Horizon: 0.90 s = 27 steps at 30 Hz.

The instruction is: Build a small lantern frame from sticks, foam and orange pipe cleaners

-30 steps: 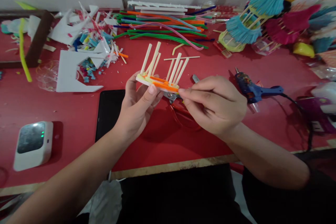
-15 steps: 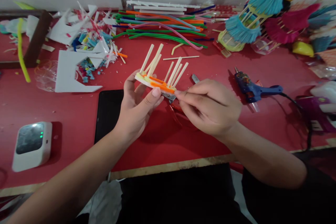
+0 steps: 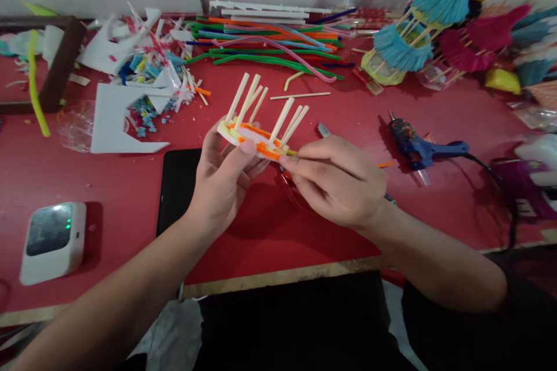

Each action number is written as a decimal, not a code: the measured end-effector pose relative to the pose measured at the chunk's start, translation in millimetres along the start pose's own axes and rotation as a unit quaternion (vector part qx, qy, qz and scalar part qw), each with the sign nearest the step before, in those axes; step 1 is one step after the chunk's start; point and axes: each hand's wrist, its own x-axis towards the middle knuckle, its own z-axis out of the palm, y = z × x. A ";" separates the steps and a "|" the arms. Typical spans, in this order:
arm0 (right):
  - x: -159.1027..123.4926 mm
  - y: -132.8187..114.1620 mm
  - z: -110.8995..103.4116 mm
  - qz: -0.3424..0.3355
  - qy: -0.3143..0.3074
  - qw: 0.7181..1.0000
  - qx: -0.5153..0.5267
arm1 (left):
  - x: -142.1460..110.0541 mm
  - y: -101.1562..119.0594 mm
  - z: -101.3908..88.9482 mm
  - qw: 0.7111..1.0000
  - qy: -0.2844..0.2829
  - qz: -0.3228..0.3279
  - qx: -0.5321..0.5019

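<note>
Head view: left hand (image 3: pixel 221 185) clamped thumb and fingers on the stick-studded foam base (image 3: pixel 250 138), raised above the red table (image 3: pixel 270 243). Right hand (image 3: pixel 339 179) pinched its near-right rim, fingertips together there. Glue gun (image 3: pixel 413 142) lay right.

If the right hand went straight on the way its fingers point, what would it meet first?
The orange-edged base, right at the right hand's fingertips. Beyond it the left hand seems next in line, though depth is unclear from this single view.
</note>
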 end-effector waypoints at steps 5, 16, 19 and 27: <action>-0.9 -4.5 -0.5 0.168 0.006 0.974 0.152 | -2.6 -0.1 -2.2 1.000 0.000 0.024 0.010; 3.6 1.3 3.0 0.354 -0.034 0.851 0.387 | -5.6 0.9 -1.7 0.998 -0.029 0.039 0.045; 5.5 2.4 3.1 0.372 -0.049 0.829 0.416 | -4.7 -0.1 -3.7 0.998 -0.039 0.036 0.043; 7.7 0.1 2.8 0.398 -0.050 0.785 0.473 | -7.2 4.2 -1.0 0.998 -0.044 0.001 0.037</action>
